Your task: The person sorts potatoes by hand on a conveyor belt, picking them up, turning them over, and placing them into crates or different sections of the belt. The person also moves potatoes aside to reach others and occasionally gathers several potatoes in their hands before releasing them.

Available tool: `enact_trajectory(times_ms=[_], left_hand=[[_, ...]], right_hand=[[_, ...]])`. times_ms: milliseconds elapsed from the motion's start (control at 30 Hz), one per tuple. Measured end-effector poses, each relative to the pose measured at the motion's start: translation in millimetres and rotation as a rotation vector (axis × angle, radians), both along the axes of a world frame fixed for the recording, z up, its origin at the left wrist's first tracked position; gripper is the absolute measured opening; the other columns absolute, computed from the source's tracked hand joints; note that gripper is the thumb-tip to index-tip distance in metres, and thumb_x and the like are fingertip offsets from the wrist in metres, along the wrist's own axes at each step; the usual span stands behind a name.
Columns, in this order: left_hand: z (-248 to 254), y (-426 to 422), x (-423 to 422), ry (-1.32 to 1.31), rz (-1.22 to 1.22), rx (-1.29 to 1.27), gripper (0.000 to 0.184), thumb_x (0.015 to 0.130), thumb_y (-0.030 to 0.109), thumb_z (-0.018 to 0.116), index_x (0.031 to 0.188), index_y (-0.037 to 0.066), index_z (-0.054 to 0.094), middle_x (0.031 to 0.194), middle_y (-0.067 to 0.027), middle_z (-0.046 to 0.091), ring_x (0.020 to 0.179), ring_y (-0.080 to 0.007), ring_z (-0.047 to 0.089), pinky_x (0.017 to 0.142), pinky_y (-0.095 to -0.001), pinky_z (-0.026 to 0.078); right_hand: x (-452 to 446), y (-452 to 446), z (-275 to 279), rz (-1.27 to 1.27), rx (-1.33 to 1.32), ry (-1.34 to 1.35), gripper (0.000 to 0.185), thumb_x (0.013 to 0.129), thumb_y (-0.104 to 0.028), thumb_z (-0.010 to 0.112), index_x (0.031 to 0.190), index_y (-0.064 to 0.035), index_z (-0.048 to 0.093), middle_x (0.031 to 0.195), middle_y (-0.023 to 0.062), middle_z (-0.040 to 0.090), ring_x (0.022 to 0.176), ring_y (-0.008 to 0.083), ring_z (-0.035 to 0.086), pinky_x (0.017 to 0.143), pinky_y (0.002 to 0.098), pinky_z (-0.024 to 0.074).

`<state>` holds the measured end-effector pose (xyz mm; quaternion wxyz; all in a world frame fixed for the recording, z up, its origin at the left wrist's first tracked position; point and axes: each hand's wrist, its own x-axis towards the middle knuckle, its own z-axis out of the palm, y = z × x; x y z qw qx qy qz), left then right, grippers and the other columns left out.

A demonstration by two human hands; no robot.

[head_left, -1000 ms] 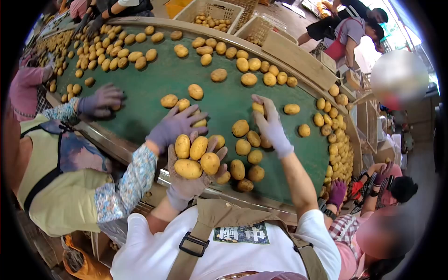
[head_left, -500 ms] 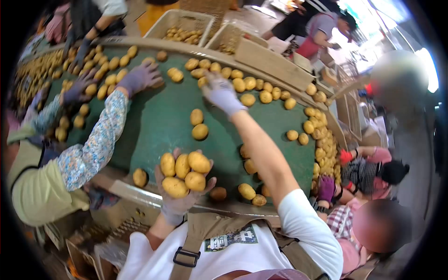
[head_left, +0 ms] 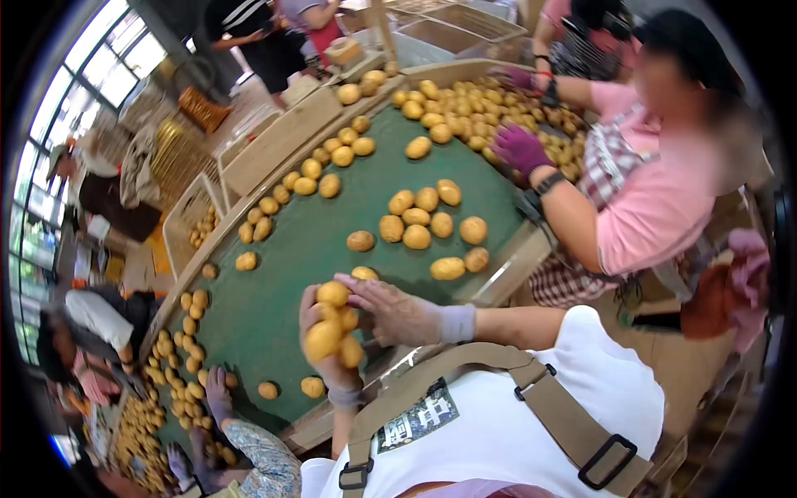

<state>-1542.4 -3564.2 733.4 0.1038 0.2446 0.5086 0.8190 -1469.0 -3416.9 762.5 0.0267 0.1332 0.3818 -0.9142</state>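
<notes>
My gloved left hand [head_left: 338,373] is wrapped round a stack of several yellow potatoes [head_left: 323,339] above the near edge of the green table surface [head_left: 320,224]. Beside it, my gloved right hand [head_left: 403,312] has its fingers stretched out against the right side of the stack, touching the upper potatoes. Just beyond the right fingertips lies a single potato [head_left: 364,272], partly hidden by the hand. Farther off is a loose group of potatoes [head_left: 416,217] on the green surface. The left palm is mostly hidden behind the held potatoes.
A person in pink with a purple glove [head_left: 520,149] works at a potato heap [head_left: 469,112] on the right. At lower left, another worker's gloved hand [head_left: 219,393] reaches onto the surface. A wooden rim [head_left: 241,212] runs along the far side, with crates behind it.
The view has swung to the right. My right hand has come back from the far row of potatoes to the stack in my left hand, which still holds its potatoes.
</notes>
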Motion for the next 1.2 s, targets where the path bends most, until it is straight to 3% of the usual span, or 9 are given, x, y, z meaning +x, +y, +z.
enact_trajectory(times_ms=[100,300,467,767,833,900,967,1067,1200], left_hand=[[41,35,12,1.051,-0.061,-0.471,0.054,0.062,0.027,0.084,0.113,0.014,0.074,0.144,-0.0197,0.052,0.135,-0.0514,0.046,0.114,-0.0603,0.038],[67,70,75,1.371,-0.446,-0.272,0.057,0.066,0.023,0.08,0.12,0.011,0.07,0.151,-0.0197,0.048,0.14,-0.0504,0.041,0.114,-0.0615,0.037],[68,93,187,1.6,-1.001,-0.093,0.071,0.065,0.031,0.085,0.131,0.013,0.067,0.154,-0.0217,0.045,0.141,-0.0525,0.038,0.115,-0.0616,0.034],[101,22,246,1.613,-1.246,0.049,0.086,0.068,0.032,0.086,0.146,0.011,0.056,0.157,-0.0248,0.038,0.145,-0.052,0.032,0.118,-0.0614,0.03],[92,8,195,1.595,-1.087,-0.048,0.084,0.07,0.025,0.084,0.146,0.004,0.053,0.156,-0.0257,0.041,0.144,-0.0517,0.035,0.119,-0.0592,0.03],[80,-2,144,1.456,-1.002,-0.151,0.081,0.073,0.019,0.08,0.148,0.003,0.052,0.156,-0.0253,0.041,0.145,-0.0481,0.037,0.121,-0.0557,0.03],[60,-33,90,1.417,-0.836,-0.367,0.081,0.073,0.014,0.078,0.149,0.006,0.051,0.157,-0.0247,0.04,0.146,-0.0493,0.035,0.12,-0.0567,0.03],[44,-86,39,1.265,-0.669,-0.591,0.075,0.08,0.01,0.074,0.151,0.006,0.051,0.157,-0.0221,0.042,0.146,-0.0447,0.037,0.121,-0.0531,0.03],[16,-160,15,0.965,-0.484,-0.779,0.066,0.084,0.009,0.073,0.148,0.007,0.055,0.155,-0.0212,0.045,0.145,-0.0416,0.041,0.12,-0.0506,0.032]], right_hand=[[26,-5,-6,-0.267,-0.475,0.274,0.049,0.11,-0.035,0.049,0.152,-0.0097,0.043,0.145,0.0027,0.053,0.134,0.014,0.05,0.117,0.0294,0.0383],[93,-16,-91,-0.841,0.19,0.574,0.046,0.111,-0.031,0.044,0.151,-0.0085,0.043,0.149,0.0054,0.049,0.137,0.0169,0.047,0.119,0.0323,0.0352],[239,-66,-43,-1.089,-0.827,0.881,0.044,0.106,-0.046,0.051,0.135,-0.0157,0.06,0.131,0.0048,0.067,0.116,0.0218,0.066,0.104,0.0417,0.0527],[664,-185,-56,-2.438,0.267,0.453,0.068,0.101,-0.067,0.037,0.139,-0.0112,0.05,0.136,0.0172,0.058,0.121,0.0363,0.059,0.106,0.0573,0.0491],[690,-200,-35,-2.68,-0.306,0.778,0.083,0.099,-0.073,0.035,0.151,-0.0089,0.037,0.149,0.0227,0.047,0.133,0.0412,0.05,0.111,0.0609,0.0445],[660,-178,-29,-2.624,-0.261,0.615,0.093,0.098,-0.076,0.035,0.158,-0.0061,0.024,0.156,0.028,0.037,0.143,0.0444,0.04,0.115,0.0625,0.0398],[636,-142,-99,-2.358,-0.105,0.308,0.077,0.101,-0.067,0.041,0.136,0.0014,0.048,0.131,0.0225,0.062,0.116,0.0382,0.063,0.095,0.0524,0.0546],[462,-114,-61,-1.669,0.058,0.082,0.047,0.105,-0.05,0.049,0.122,-0.0085,0.064,0.106,0.0078,0.072,0.084,0.0214,0.068,0.075,0.0363,0.0579],[302,-105,13,-0.66,0.41,-0.115,0.052,0.107,-0.045,0.054,0.138,-0.0037,0.061,0.118,0.0124,0.072,0.092,0.0188,0.073,0.082,0.0333,0.0619]])
